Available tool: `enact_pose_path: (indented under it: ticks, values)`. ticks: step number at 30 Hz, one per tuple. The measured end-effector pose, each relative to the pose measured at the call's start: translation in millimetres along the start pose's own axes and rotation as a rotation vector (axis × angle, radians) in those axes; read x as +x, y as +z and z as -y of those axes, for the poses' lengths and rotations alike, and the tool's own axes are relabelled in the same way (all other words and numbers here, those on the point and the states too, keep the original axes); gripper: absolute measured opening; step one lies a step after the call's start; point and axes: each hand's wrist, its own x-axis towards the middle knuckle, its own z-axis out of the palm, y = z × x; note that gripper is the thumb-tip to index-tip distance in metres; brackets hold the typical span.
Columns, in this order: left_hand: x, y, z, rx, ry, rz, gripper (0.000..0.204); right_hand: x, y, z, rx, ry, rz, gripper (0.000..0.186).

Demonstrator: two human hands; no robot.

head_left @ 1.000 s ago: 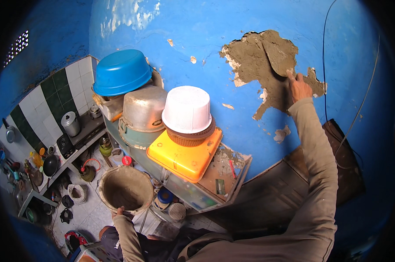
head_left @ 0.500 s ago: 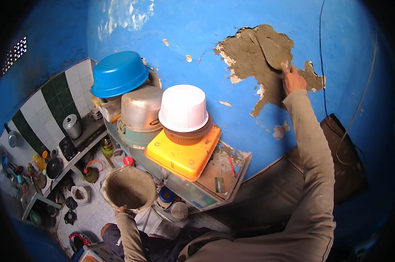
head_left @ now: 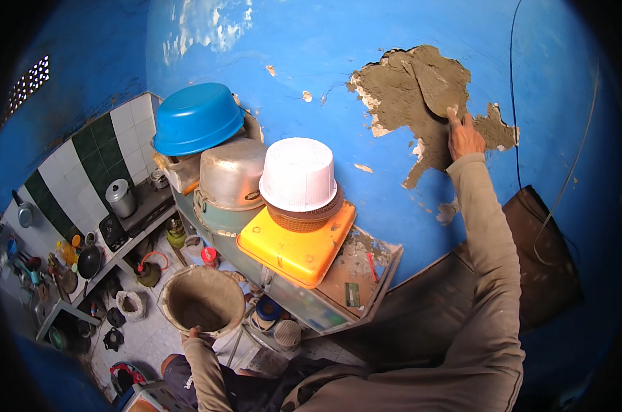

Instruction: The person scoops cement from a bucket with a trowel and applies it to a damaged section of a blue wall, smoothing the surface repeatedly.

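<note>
High on the blue wall (head_left: 311, 62), a trowel (head_left: 431, 86) loaded w/ grey mortar is being pressed flat against the plaster patch (head_left: 400, 103), blade lying over the patch's upper right part. It is gripped at the handle by the right hand (head_left: 464, 135), fingers wrapped tight round it, arm stretched up at full reach. Lower left, a mortar bucket (head_left: 202, 300) is held from below by the left hand (head_left: 195, 336), fingers curled under the rim, the bucket about level & caked w/ mix inside. Risks as judged from here: wet mix could be dragged off the blade or shed from the patch edge if pressure is eased too soon, since bare flaked spots are seen around the patch & bond there looks weak. Anything falling would land on the shelf (head_left: 366, 275) below, where an orange crate (head_left: 293, 250), a white basket (head_left: 298, 175), a metal pot (head_left: 230, 175) & a blue basin (head_left: 195, 118) are stacked. W/ one arm extended & the other loaded, balance could be lost, or the bucket tipped. A thin cable (head_left: 513, 103) hangs just beside the patch & could be snagged.
</note>
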Motion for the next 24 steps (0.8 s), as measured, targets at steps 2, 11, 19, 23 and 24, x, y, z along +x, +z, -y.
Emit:
enact_pose_path:
  ticks: [2,11,19,23,24]
  values:
    - [-1,2,-1,-0.017,0.005,-0.016,0.023,-10,-16,11,0.03,0.003,0.025,0.042]
    - [-1,9,-1,-0.024,0.022,-0.109,0.02,1,18,11,0.055,0.026,-0.018,0.046]
    - [-16,21,-20,-0.067,0.005,-0.075,0.024,-31,-10,16,0.025,0.065,0.019,0.045]
    - [-15,22,-19,-0.025,-0.031,-0.121,0.024,-20,3,24,0.073,0.033,-0.022,0.049]
    - [-19,26,-22,-0.002,-0.016,-0.113,0.024,-15,6,24,0.048,0.037,-0.018,0.048]
